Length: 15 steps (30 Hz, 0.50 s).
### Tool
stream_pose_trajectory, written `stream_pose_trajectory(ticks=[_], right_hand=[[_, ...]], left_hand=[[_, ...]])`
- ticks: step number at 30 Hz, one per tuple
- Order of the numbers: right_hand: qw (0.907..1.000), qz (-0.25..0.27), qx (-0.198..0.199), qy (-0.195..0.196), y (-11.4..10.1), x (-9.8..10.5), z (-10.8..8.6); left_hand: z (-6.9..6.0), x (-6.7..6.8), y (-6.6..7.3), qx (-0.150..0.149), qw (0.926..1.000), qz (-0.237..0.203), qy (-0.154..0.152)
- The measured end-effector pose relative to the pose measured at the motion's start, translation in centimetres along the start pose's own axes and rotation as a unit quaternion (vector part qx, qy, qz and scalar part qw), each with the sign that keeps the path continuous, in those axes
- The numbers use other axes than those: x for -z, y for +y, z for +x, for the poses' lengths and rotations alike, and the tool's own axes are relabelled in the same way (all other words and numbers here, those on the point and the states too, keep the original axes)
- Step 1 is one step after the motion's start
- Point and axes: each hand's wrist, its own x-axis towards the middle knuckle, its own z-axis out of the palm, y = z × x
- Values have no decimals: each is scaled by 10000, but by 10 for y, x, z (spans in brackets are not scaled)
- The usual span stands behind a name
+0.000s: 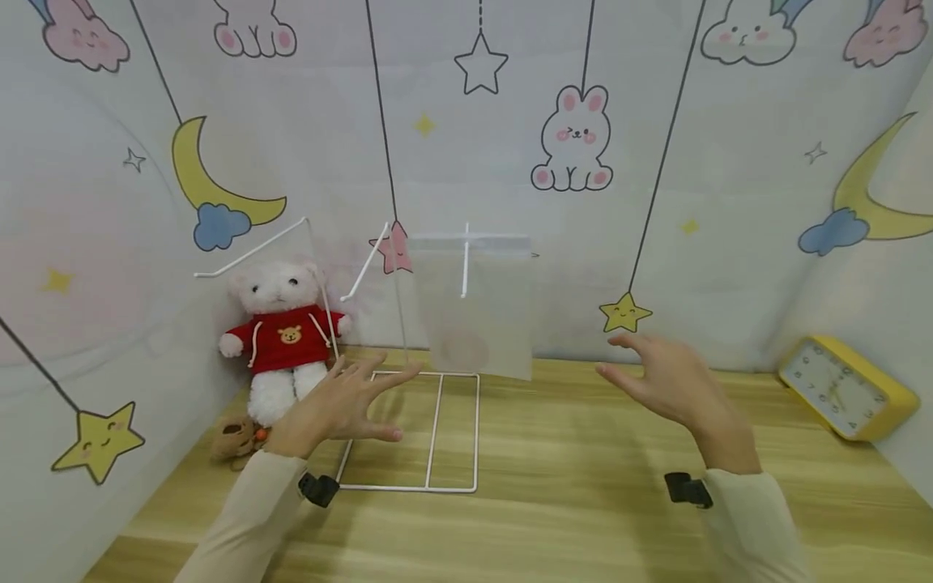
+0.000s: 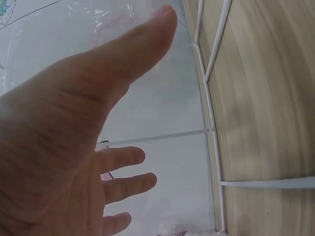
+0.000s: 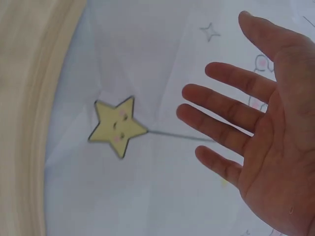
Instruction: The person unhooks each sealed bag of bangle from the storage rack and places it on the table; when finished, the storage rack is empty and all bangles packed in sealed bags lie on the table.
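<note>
A white wire rack (image 1: 477,433) stands on the wooden table, its base lying flat and its upright wires ending in slanted prongs. From its right prong hangs a translucent plastic bag (image 1: 484,324) with a clear strip along the top. My left hand (image 1: 350,401) hovers over the left part of the rack's base, fingers spread and holding nothing. In the left wrist view, the rack's wires (image 2: 220,196) and the bag's shiny film (image 2: 118,19) appear beyond that hand. Farther right, my right hand (image 1: 674,380) is raised above the table with relaxed fingers and a bare palm (image 3: 280,162).
A white plush bear (image 1: 291,340) in a red hoodie sits behind the rack's left side, with a small brown toy (image 1: 235,437) at its feet. A yellow clock (image 1: 849,389) stands at the right. Behind the table hangs a printed cloth (image 1: 510,162).
</note>
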Motion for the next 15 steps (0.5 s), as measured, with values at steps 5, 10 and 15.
stream_pose_trajectory(ticks=[5,10,15], right_hand=[[9995,301,77,-12,-18,-7,22],[9988,453,148,111,-33,-14,41],[9978,603,221,186,-50,-22,59]], left_hand=[[1,-2,2,-98,9991,-198,-360],[3,-4,6,-225,9969,-229,-713],[6,-6,7,187,9876,-584,-1448]])
